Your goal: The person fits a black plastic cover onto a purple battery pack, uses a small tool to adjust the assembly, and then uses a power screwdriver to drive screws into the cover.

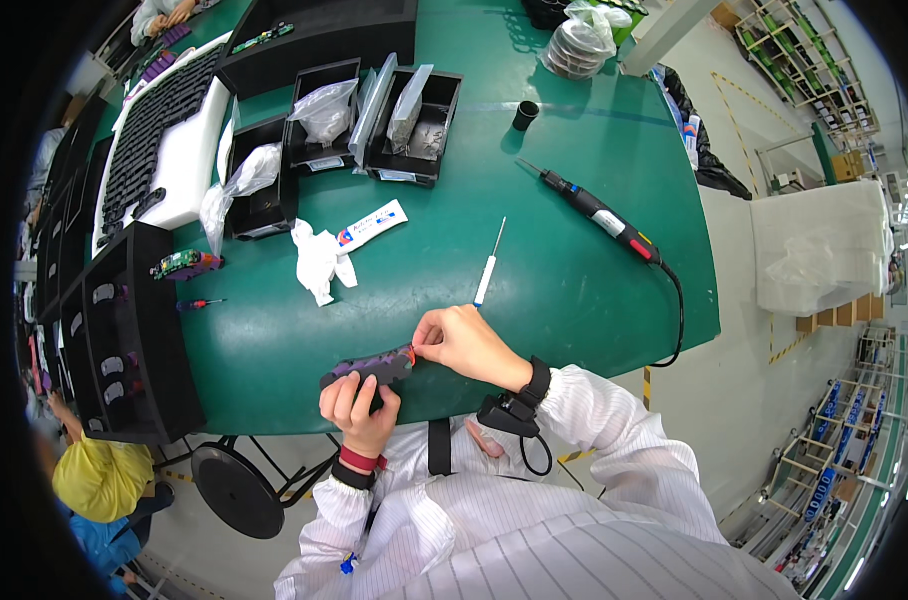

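Observation:
My left hand (360, 412) is wrapped round a long black and purple assembly (379, 365), held just above the near edge of the green table. At its right end shows a small orange-red piece (409, 354), where the thumb and forefinger of my right hand (469, 345) are pinched together. What lies between those fingertips is too small to make out. A white-handled screwdriver (485, 280) lies on the table just beyond my right hand. To the far left stands a similar purple assembly with a green circuit board (186, 264).
On the table (414, 270) lie a corded electric screwdriver (599, 212), a white tube (372, 226), a crumpled white cloth (319, 262) and a small screwdriver (200, 304). Black bins (414, 175) stand at the back, a black compartment tray (164, 340) at left. A person in yellow (104, 480) sits nearby.

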The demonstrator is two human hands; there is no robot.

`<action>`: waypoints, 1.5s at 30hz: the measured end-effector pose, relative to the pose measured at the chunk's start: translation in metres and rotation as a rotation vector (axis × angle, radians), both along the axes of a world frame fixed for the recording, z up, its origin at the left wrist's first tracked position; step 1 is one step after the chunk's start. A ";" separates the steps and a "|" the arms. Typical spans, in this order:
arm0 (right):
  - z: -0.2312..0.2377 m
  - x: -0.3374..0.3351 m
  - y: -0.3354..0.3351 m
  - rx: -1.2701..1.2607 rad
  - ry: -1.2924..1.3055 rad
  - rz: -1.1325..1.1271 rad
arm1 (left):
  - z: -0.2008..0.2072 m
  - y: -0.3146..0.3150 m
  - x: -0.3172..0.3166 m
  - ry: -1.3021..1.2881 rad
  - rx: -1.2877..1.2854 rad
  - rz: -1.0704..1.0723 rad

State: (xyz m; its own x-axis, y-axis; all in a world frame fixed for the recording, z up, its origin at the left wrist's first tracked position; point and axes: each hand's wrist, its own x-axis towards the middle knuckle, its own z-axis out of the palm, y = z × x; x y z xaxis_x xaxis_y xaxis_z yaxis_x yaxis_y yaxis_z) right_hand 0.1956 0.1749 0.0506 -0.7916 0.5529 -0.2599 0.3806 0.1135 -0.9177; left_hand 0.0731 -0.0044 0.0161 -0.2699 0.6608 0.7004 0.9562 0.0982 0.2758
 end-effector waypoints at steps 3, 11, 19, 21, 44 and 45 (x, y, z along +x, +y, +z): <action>-0.001 0.001 0.000 -0.014 0.022 -0.009 | 0.001 0.001 0.000 0.000 0.004 0.000; 0.001 0.007 0.010 -0.127 0.012 -0.037 | -0.001 0.000 0.001 -0.013 0.018 -0.028; -0.003 0.003 0.005 -0.096 -0.003 0.017 | -0.002 0.002 0.000 -0.027 0.033 -0.025; -0.003 0.002 0.006 -0.103 -0.008 0.026 | -0.003 0.002 -0.001 -0.029 0.040 -0.022; 0.022 -0.121 0.175 1.200 -0.028 0.069 | 0.014 0.003 0.007 -0.069 -0.042 0.025; 0.011 -0.135 0.180 1.276 -0.154 0.142 | 0.017 -0.001 0.007 -0.067 -0.039 0.056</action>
